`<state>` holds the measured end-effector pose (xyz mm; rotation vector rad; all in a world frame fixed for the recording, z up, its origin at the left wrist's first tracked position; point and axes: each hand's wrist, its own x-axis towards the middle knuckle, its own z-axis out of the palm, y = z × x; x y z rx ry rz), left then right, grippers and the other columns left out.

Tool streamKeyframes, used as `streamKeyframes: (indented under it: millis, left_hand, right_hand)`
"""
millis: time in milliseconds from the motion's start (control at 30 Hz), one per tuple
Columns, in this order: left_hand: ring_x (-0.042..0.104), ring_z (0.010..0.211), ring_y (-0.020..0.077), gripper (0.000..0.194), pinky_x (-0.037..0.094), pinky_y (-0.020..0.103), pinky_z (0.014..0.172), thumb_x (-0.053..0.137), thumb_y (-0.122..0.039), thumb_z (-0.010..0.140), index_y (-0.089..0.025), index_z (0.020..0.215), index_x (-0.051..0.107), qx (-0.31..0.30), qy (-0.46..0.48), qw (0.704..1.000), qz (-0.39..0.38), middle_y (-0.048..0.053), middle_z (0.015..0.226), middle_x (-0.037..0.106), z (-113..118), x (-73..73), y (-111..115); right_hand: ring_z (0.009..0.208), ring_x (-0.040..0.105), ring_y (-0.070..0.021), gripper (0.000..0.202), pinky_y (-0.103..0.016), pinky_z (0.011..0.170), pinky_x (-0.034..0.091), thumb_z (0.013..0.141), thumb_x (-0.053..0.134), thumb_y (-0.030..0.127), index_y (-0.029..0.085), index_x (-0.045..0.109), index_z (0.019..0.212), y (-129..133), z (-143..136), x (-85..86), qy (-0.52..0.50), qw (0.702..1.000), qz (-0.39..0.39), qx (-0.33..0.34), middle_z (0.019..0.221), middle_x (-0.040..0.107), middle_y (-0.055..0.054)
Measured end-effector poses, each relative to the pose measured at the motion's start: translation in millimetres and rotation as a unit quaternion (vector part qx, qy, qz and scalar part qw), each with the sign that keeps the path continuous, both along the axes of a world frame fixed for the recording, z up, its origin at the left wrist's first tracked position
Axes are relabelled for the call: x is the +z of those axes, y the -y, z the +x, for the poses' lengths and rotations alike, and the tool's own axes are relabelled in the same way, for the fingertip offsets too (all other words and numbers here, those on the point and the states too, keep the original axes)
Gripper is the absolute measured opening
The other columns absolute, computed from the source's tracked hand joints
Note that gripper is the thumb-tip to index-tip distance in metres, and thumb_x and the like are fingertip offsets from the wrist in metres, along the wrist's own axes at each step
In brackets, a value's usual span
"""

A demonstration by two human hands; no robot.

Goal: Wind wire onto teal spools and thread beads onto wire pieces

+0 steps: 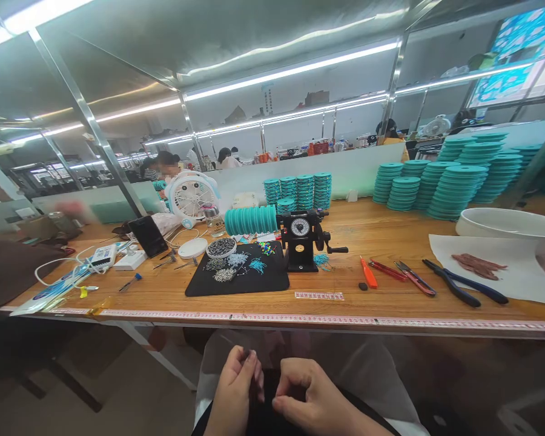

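Both of my hands are over my lap, below the front edge of the wooden table. My left hand (240, 387) has its thumb pressed to its curled fingers, with a small dark thing at the fingertips that I cannot make out. Close by on the right, my right hand (309, 390) is pinched, thumb against forefinger; whatever lies between them is too small to see. Beyond the hands, a black winding machine (300, 251) with a dial and crank carries a row of teal spools (251, 220). A black mat (240, 284) beside it bears small metal parts, beads and blue pieces.
Pliers (458, 284), cutters (415, 278) and an orange knife (368, 272) lie at the right, near a white bowl (513, 223). Stacked teal spools (456, 191) stand behind. A fan (193, 197) and phone (148, 236) are at left. People sit further back.
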<state>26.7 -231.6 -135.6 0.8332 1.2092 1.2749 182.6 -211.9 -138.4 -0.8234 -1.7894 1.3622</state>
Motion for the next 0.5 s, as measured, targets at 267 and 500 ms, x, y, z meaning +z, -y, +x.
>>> streamKeyframes:
  millis: [267, 500]
  left_hand:
    - [0.043, 0.043, 0.0078, 0.048, 0.03, 0.019, 0.04, 0.069, -0.059, 0.064, -0.02, 0.072, 0.042, -0.097, 0.017, 0.994, -0.053, -0.004, 0.055, 0.054, 10, -9.4, 2]
    - [0.041, 0.045, 0.006, 0.044, 0.031, 0.019, 0.042, 0.071, -0.052, 0.066, -0.02, 0.073, 0.043, -0.088, 0.074, 0.992, -0.049, -0.008, 0.056, 0.047, 22, -4.2, 11]
  right_hand:
    - [0.047, 0.055, -0.0145, 0.028, -0.025, 0.051, 0.043, 0.076, 0.062, 0.04, 0.015, 0.06, 0.065, -7, -7, 13.2, -0.117, 0.98, -0.145, -0.062, 0.051, 0.057, 0.001]
    - [0.058, 0.059, -0.0171, 0.037, -0.026, 0.059, 0.045, 0.071, 0.066, 0.051, 0.016, 0.058, 0.062, -9, -11, 7.3, -0.075, 0.983, -0.129, -0.107, 0.058, 0.061, -0.001]
